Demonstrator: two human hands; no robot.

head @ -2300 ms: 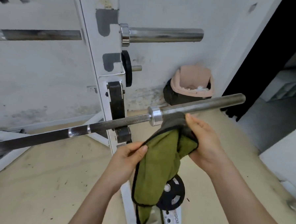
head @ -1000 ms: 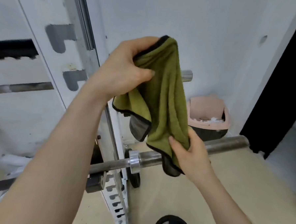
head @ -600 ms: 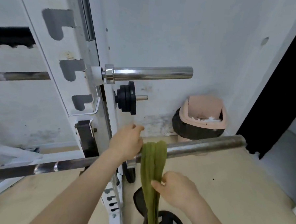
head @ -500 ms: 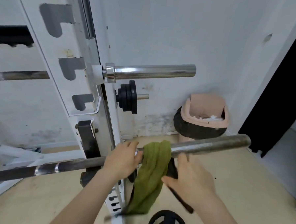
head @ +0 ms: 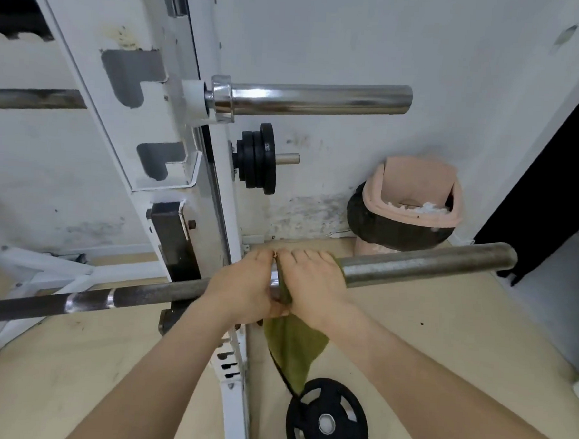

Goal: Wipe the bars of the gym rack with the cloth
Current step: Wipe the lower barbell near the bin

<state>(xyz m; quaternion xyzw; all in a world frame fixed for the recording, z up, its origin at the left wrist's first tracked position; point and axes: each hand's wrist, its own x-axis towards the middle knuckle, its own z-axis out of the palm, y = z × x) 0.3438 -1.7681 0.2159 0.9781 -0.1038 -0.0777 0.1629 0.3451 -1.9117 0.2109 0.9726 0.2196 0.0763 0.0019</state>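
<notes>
Two hands sit side by side, touching, on the dull grey steel lower barbell point(head: 426, 264), right where the thin shaft meets the fat sleeve, just in front of the white-painted steel gym rack point(head: 195, 194) upright. The right hand point(head: 311, 287) has its grip wrapped over the bar w/ the olive-green, dark-edged cloth point(head: 291, 348) trapped under palm & fingers. The cloth's loose tail hangs below the bar, tip pointing down toward the black round weight plate point(head: 327, 422) on the floor. The left hand point(head: 244, 292) has its grip curled round the bar itself, prob. steadying it; can't tell if its thumb also nips the cloth edge.

Step in hand, imo: cloth is set round the inner end of the sleeve, wipe stroke about to run. The sleeve outboard of the right hand looks matt & speckled, so prob. not done yet. Next move calls for sliding the wrapped right hand outward to the sleeve's free end w/ a firm squeeze, maybe a twist, while the left hand stops the bar rolling in the rack. Left to do after that: the dark shaft on the left side & the shiny chrome upper bar point(head: 314, 98). Risk: the hanging tail could snag or slip out.
</notes>
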